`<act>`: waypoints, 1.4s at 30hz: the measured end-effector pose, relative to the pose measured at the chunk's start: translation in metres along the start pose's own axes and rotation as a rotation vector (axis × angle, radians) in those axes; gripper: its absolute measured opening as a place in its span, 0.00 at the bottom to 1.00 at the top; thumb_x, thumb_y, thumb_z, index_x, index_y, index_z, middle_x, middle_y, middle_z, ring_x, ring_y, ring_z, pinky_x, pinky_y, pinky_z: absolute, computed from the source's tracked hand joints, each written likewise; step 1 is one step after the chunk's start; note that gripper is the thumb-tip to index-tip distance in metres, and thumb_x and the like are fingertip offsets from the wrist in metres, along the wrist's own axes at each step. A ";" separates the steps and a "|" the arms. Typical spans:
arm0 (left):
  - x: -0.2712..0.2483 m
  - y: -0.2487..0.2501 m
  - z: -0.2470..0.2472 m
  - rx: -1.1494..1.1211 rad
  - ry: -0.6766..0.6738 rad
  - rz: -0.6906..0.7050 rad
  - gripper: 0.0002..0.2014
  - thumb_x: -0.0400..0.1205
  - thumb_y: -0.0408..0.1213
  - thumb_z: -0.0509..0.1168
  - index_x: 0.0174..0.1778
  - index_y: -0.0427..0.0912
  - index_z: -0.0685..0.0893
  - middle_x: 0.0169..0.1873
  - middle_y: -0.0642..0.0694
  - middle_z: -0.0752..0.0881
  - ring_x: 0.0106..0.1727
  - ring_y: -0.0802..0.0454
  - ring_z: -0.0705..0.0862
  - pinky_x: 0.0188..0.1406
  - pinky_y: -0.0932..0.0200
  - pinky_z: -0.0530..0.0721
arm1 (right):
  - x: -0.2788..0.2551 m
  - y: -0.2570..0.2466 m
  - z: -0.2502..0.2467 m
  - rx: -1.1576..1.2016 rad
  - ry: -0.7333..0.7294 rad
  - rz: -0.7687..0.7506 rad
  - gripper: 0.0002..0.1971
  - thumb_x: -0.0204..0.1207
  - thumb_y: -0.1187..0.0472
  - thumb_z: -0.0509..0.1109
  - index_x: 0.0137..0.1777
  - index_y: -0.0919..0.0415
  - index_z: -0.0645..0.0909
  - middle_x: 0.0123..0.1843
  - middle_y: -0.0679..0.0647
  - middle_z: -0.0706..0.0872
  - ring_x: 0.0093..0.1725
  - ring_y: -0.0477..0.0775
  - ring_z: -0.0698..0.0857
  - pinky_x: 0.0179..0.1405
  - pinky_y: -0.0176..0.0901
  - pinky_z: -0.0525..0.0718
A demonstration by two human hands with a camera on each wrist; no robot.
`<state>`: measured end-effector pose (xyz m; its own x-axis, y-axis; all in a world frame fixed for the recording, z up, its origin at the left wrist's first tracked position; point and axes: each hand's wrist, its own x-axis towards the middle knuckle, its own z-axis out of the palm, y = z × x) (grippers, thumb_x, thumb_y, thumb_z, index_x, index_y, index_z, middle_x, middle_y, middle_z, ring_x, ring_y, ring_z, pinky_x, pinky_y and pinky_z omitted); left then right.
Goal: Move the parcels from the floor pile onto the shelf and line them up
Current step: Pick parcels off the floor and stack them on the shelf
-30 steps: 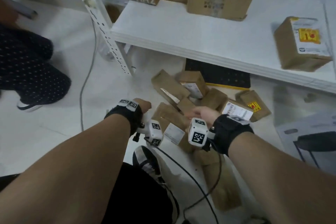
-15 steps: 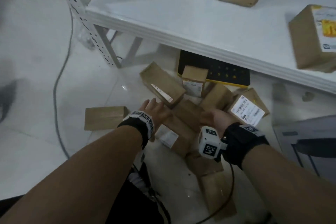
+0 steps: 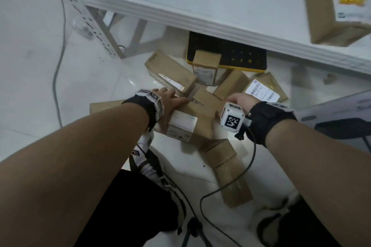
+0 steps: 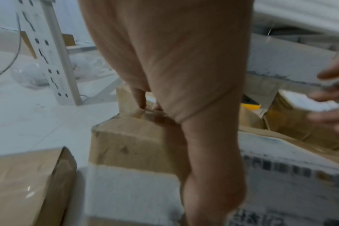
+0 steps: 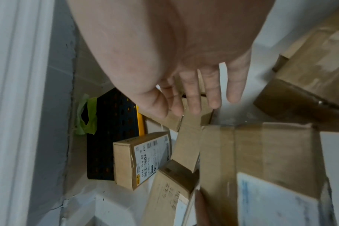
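A pile of brown cardboard parcels (image 3: 226, 86) lies on the white floor under the white shelf (image 3: 200, 6). The nearest one is a large parcel (image 3: 200, 118) (image 4: 130, 142) (image 5: 261, 152) with a white label. My left hand (image 3: 170, 102) (image 4: 174, 68) lies flat on its left end, fingers stretched to its far edge. My right hand (image 3: 239, 99) (image 5: 194, 94) hovers open by the parcel's right side, fingers spread, touching nothing. One labelled parcel (image 3: 337, 10) stands on the shelf at the right.
A black and yellow tray (image 3: 236, 54) lies behind the pile. The shelf's perforated upright (image 3: 90, 16) and a grey cable (image 3: 58, 66) are at the left. My shoe (image 3: 148, 162), a black cable (image 3: 230, 186) and another parcel (image 3: 226, 168) lie close by. A grey carton (image 3: 341, 110) sits right.
The view has dropped closer to the pile. My left hand has come down onto the large parcel's left end, and my right hand has drawn in beside its right side.
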<state>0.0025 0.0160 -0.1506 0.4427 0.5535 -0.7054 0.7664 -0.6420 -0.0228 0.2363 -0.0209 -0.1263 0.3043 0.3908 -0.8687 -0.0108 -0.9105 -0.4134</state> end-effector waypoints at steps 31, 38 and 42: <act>-0.080 0.014 -0.130 -0.622 0.036 -0.184 0.53 0.68 0.56 0.80 0.84 0.60 0.55 0.79 0.45 0.70 0.77 0.42 0.72 0.77 0.38 0.69 | -0.056 -0.002 -0.168 -0.068 -0.040 -0.286 0.20 0.60 0.36 0.68 0.40 0.52 0.81 0.42 0.58 0.81 0.48 0.61 0.78 0.56 0.56 0.71; -0.028 -0.024 -0.077 -0.581 0.185 -0.536 0.27 0.79 0.46 0.72 0.72 0.41 0.76 0.69 0.40 0.79 0.68 0.40 0.79 0.68 0.49 0.77 | -0.040 0.016 -0.220 0.275 -0.002 -0.104 0.18 0.68 0.50 0.72 0.47 0.65 0.79 0.41 0.69 0.82 0.27 0.64 0.86 0.27 0.49 0.87; 0.017 -0.014 -0.059 -0.626 0.177 -0.561 0.25 0.79 0.47 0.69 0.69 0.38 0.79 0.65 0.37 0.81 0.64 0.37 0.82 0.65 0.42 0.81 | -0.020 0.017 -0.202 0.397 -0.007 -0.005 0.23 0.67 0.47 0.72 0.59 0.58 0.81 0.42 0.65 0.83 0.31 0.64 0.86 0.29 0.53 0.87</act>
<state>0.0266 0.0659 -0.1204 -0.0528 0.8098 -0.5843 0.9863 0.1337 0.0962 0.4227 -0.0715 -0.0610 0.2988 0.3969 -0.8679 -0.3770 -0.7864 -0.4894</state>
